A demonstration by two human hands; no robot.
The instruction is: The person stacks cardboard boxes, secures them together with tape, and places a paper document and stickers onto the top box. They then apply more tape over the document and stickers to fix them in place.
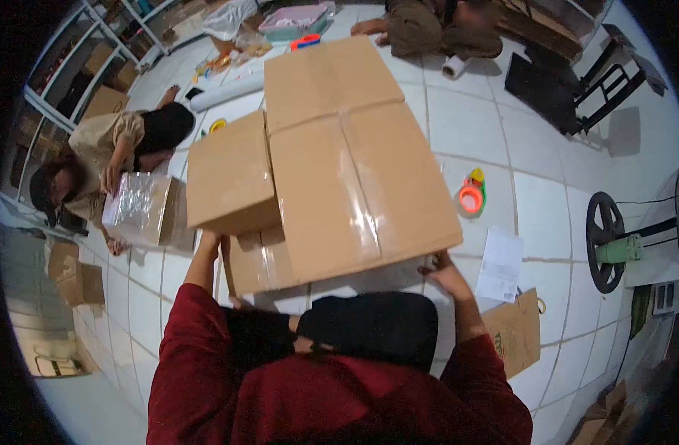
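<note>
**Centrally, a large taped carton (358,159) is seen**

Just beside it, at nine o'clock, a smaller box (232,170) is set. At five o'clock, the carton's near corner is met by the right hand (445,276), its fingers bent; whether a firm grip is held cannot be told. At eight o'clock, the left hand (212,241) is mostly hidden by the smaller box, so its state cannot be told. Toward four o'clock, a tape dispenser (470,199) is seen.

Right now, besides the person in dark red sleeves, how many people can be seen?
2. One person is at the left, beside a taped box; the other person is beyond the large box, partly cut off by the top edge. Any others may be hidden.
</note>
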